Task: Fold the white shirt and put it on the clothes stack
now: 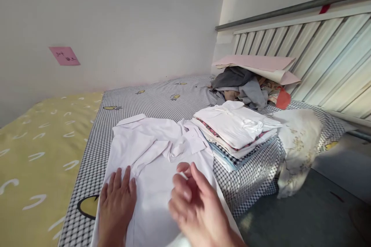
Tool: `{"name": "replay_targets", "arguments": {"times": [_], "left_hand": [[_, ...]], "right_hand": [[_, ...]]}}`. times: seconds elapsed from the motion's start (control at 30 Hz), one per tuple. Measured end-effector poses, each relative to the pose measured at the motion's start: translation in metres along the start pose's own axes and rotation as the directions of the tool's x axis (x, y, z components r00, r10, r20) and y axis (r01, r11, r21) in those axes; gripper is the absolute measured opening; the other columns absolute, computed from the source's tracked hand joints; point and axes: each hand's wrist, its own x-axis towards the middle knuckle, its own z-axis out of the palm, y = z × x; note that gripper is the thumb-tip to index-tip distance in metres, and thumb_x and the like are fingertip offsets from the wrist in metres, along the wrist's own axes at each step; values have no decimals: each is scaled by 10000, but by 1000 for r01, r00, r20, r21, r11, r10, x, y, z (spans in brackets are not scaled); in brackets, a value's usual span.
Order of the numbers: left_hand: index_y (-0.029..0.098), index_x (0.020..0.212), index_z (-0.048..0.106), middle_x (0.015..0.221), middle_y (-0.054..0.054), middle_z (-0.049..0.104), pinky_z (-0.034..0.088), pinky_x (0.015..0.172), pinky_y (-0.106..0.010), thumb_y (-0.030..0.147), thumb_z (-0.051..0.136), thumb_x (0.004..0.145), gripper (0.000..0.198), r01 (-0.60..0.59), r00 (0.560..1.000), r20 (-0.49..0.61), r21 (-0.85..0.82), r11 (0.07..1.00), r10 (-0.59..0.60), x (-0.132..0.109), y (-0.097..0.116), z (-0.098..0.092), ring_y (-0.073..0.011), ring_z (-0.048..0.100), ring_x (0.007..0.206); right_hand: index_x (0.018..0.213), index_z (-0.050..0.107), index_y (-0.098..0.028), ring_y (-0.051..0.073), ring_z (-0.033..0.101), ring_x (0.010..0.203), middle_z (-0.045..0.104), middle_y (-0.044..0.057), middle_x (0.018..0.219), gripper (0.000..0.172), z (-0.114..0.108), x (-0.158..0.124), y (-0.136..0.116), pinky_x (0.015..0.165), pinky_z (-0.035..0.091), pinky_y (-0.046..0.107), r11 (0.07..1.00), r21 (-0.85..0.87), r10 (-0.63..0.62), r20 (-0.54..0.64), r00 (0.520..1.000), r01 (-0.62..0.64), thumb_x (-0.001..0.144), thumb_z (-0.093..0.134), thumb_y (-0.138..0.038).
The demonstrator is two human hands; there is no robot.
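A white shirt lies spread on the checked bedsheet, collar toward the wall and a sleeve folded across its chest. My left hand rests flat on the shirt's lower left part, fingers stretched out. My right hand hovers just above the shirt's lower right part, fingers loosely curled and apart, holding nothing.
A stack of folded clothes sits right of the shirt. Behind it lies a heap of unfolded clothes under pink paper. A floral cloth hangs over the bed's edge. A yellow sheet covers the left. A slatted headboard stands at right.
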Motion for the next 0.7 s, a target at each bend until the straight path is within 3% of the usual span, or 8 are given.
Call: {"name": "replay_targets", "arguments": {"times": [0.1,0.17,0.27,0.37,0.47,0.53,0.6,0.7], "left_hand": [[87,1472,574,1508,-233,580,345,1203,-558,363,229,1035,621,-2,999,-35,22,1000,3,-1,-1,4,-366,506,1431],[95,1470,579,1507,-227,585,354,1198,-556,352,243,1035,607,-5,999,-41,38,999,6,-2,-1,6,-366,512,1428],[106,1468,584,1508,-214,589,360,1196,-557,338,263,1036,587,4,999,-42,60,998,-1,-3,-1,8,-366,523,1421],[131,1465,591,1519,-198,583,371,1194,-551,333,305,1035,555,28,999,-36,68,997,-25,-4,-1,11,-351,528,1423],[163,1461,599,1528,-176,580,387,1191,-542,336,354,1028,526,49,998,-41,66,997,-46,-6,-2,15,-334,529,1427],[170,1453,607,1517,-163,593,396,1187,-548,336,356,1027,521,51,997,-57,72,996,-47,-7,-2,18,-331,537,1421],[173,1451,609,1511,-153,600,405,1184,-548,334,353,1030,518,54,996,-70,81,995,-49,-8,-2,20,-330,542,1417],[187,1469,588,1520,-140,594,417,1181,-539,327,367,1031,511,62,996,-67,88,994,-56,-9,-2,20,-320,548,1414]], "right_hand": [[1031,637,-204,109,659,600,666,-39,773,310,-20,41,-25,542,546,221,999,21,-17,-373,928,27,798,840,-231],[1019,612,-201,198,763,789,715,21,858,194,-37,57,-40,655,632,305,1000,1,-22,-505,863,26,873,734,-162],[956,570,-213,235,788,879,730,40,877,100,-57,79,-53,712,663,356,1000,12,11,-491,871,-6,947,625,-130],[897,551,-207,167,758,700,707,13,783,119,-61,110,-56,590,620,263,996,-21,68,-406,911,-83,981,634,-190],[732,434,-227,56,474,355,487,-92,512,340,-50,142,-56,364,373,140,985,-111,82,-391,917,-136,1019,612,-264],[682,354,-244,39,294,287,339,-134,439,431,-38,158,-59,310,229,145,976,-177,50,-388,920,-127,1022,613,-298],[689,383,-240,43,309,296,397,-116,446,411,-24,167,-66,306,218,148,961,-262,-15,-377,926,-91,1020,614,-318],[763,506,-209,54,454,359,592,-36,542,307,-4,171,-84,329,291,137,918,-397,-157,-354,922,4,1039,573,-325]]}}
